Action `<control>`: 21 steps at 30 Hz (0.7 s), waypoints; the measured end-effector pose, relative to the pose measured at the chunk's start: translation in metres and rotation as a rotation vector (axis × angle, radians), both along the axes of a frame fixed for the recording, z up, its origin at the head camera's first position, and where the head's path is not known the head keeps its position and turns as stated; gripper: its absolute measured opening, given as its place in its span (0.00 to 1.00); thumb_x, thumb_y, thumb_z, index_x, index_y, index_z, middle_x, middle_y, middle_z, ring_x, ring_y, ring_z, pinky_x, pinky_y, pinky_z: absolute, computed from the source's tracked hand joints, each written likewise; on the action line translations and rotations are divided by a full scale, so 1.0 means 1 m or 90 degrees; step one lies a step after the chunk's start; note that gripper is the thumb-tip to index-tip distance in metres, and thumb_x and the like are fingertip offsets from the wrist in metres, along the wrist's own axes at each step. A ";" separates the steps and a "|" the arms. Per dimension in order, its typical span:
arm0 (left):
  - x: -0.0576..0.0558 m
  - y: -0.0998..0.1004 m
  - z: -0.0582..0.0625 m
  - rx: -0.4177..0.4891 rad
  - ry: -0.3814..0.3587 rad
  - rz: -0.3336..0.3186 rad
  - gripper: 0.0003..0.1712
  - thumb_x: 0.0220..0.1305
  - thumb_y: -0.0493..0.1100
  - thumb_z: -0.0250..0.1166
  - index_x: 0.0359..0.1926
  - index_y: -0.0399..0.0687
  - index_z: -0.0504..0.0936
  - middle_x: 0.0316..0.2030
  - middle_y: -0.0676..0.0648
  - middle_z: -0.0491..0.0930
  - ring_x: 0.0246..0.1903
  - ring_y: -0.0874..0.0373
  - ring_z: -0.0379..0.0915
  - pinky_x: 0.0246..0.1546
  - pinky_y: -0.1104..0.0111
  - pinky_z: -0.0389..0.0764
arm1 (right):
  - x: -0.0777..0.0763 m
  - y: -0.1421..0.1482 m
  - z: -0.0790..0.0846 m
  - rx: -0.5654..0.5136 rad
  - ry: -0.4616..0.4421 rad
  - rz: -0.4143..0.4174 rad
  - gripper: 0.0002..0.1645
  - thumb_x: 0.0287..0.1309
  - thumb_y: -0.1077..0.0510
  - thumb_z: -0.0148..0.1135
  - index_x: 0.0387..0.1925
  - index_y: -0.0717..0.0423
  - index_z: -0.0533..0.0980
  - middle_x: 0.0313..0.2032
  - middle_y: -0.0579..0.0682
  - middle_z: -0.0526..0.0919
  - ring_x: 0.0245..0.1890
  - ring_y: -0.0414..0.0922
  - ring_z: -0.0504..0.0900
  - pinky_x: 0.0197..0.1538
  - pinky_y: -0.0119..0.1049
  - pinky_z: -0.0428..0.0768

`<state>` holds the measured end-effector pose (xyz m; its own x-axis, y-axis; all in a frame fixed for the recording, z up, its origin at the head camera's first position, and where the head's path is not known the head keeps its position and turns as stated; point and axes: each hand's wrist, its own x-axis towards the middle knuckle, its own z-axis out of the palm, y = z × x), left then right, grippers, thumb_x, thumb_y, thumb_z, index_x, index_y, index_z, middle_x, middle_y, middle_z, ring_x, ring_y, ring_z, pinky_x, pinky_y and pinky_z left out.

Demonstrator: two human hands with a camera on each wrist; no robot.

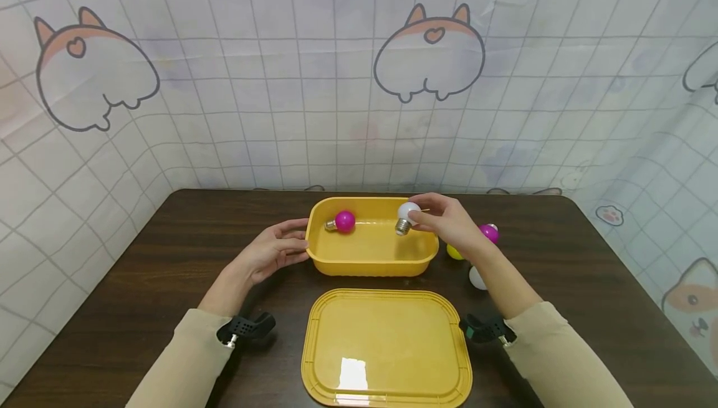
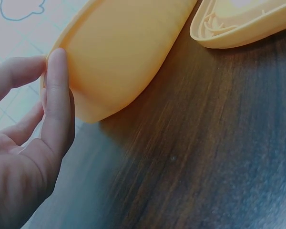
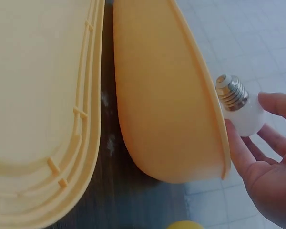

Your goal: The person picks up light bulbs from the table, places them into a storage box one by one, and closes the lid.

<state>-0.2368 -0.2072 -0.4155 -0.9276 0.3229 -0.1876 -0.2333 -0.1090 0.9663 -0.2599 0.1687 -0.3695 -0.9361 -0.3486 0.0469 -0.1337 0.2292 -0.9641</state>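
A white light bulb (image 1: pixel 408 211) with a metal screw base is pinched between the thumb and fingers of my right hand (image 1: pixel 449 221). It hangs over the right part of a yellow plastic box (image 1: pixel 373 268), base pointing down. In the right wrist view the bulb (image 3: pixel 248 117) shows just past the box's rim. Inside the box, toward the left, lies a magenta bulb (image 1: pixel 344 221) on its side. My left hand (image 1: pixel 275 251) rests its fairly straight fingers against the box's left end; in the left wrist view the fingertips (image 2: pixel 58 57) are right at the rim.
A yellow lid (image 1: pixel 387 346) lies on the dark wooden table (image 1: pixel 140 283) in front of the box. Right of the box, partly behind my right forearm, are a magenta bulb (image 1: pixel 490 232), a yellow rounded thing (image 1: pixel 454 252) and a white one (image 1: pixel 477 278). A patterned cloth (image 1: pixel 280 84) hangs behind.
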 end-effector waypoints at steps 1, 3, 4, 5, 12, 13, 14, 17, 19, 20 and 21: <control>0.000 0.000 0.000 0.000 0.001 0.000 0.37 0.71 0.28 0.61 0.77 0.40 0.59 0.63 0.29 0.71 0.48 0.49 0.83 0.52 0.61 0.85 | 0.000 -0.001 0.000 -0.001 0.001 0.000 0.25 0.71 0.57 0.65 0.63 0.64 0.74 0.57 0.61 0.78 0.54 0.55 0.81 0.61 0.54 0.79; 0.000 0.000 0.000 -0.001 0.003 -0.002 0.37 0.71 0.28 0.61 0.77 0.40 0.59 0.63 0.28 0.71 0.48 0.49 0.83 0.52 0.61 0.84 | -0.001 -0.003 0.000 0.001 0.005 0.002 0.25 0.71 0.57 0.65 0.63 0.64 0.74 0.57 0.61 0.78 0.53 0.55 0.81 0.60 0.53 0.80; -0.001 0.000 0.000 0.000 0.001 0.000 0.37 0.71 0.28 0.61 0.77 0.40 0.59 0.63 0.29 0.71 0.47 0.50 0.83 0.52 0.61 0.84 | -0.001 -0.004 -0.001 0.001 0.007 0.004 0.25 0.71 0.57 0.65 0.63 0.64 0.74 0.57 0.62 0.78 0.53 0.55 0.81 0.60 0.53 0.80; -0.001 0.000 0.000 0.001 0.002 0.000 0.38 0.71 0.28 0.61 0.77 0.40 0.59 0.63 0.29 0.71 0.47 0.50 0.83 0.52 0.62 0.84 | -0.002 -0.005 -0.001 0.000 0.009 0.006 0.24 0.71 0.58 0.65 0.63 0.65 0.74 0.57 0.62 0.78 0.53 0.55 0.82 0.60 0.53 0.80; -0.001 -0.001 -0.003 -0.002 0.000 0.000 0.38 0.72 0.29 0.61 0.78 0.39 0.57 0.63 0.30 0.71 0.46 0.53 0.83 0.52 0.62 0.84 | -0.004 -0.013 -0.006 -0.010 0.008 0.025 0.24 0.71 0.59 0.65 0.62 0.66 0.74 0.56 0.62 0.79 0.52 0.54 0.82 0.61 0.60 0.77; -0.001 -0.001 -0.004 -0.003 0.002 -0.001 0.38 0.72 0.29 0.61 0.78 0.39 0.57 0.63 0.30 0.71 0.46 0.53 0.83 0.52 0.62 0.84 | -0.004 -0.014 -0.006 -0.009 0.008 0.026 0.24 0.71 0.59 0.65 0.62 0.66 0.74 0.56 0.62 0.79 0.52 0.55 0.82 0.61 0.60 0.77; -0.001 -0.001 -0.004 -0.004 0.004 -0.002 0.38 0.72 0.29 0.61 0.78 0.39 0.57 0.63 0.30 0.71 0.46 0.53 0.83 0.53 0.62 0.84 | -0.004 -0.016 -0.006 -0.009 0.008 0.026 0.24 0.70 0.59 0.65 0.62 0.66 0.74 0.56 0.62 0.79 0.52 0.55 0.82 0.61 0.60 0.77; -0.001 -0.001 -0.005 -0.001 0.008 -0.003 0.38 0.72 0.29 0.62 0.78 0.38 0.57 0.63 0.29 0.71 0.46 0.52 0.83 0.52 0.62 0.84 | -0.003 -0.022 -0.007 -0.012 0.003 0.031 0.23 0.70 0.60 0.65 0.61 0.67 0.74 0.56 0.63 0.79 0.51 0.55 0.82 0.60 0.59 0.78; -0.002 -0.001 -0.005 0.003 0.009 -0.004 0.38 0.72 0.29 0.62 0.78 0.38 0.57 0.62 0.30 0.72 0.45 0.53 0.83 0.52 0.62 0.84 | -0.004 -0.027 -0.008 -0.012 0.003 0.033 0.23 0.70 0.60 0.66 0.61 0.68 0.75 0.55 0.63 0.80 0.51 0.55 0.82 0.59 0.58 0.79; -0.002 0.000 -0.005 0.005 0.008 -0.004 0.38 0.72 0.29 0.62 0.77 0.38 0.57 0.61 0.30 0.73 0.45 0.53 0.83 0.52 0.62 0.84 | -0.004 -0.030 -0.008 -0.012 0.003 0.034 0.23 0.69 0.60 0.66 0.61 0.68 0.75 0.55 0.63 0.80 0.50 0.55 0.82 0.59 0.58 0.79; -0.002 0.000 -0.005 0.008 0.007 -0.005 0.38 0.72 0.29 0.61 0.77 0.38 0.58 0.61 0.31 0.73 0.45 0.53 0.83 0.52 0.62 0.84 | -0.004 -0.032 -0.009 -0.011 0.003 0.036 0.23 0.69 0.60 0.66 0.60 0.68 0.75 0.55 0.63 0.80 0.50 0.55 0.82 0.59 0.57 0.80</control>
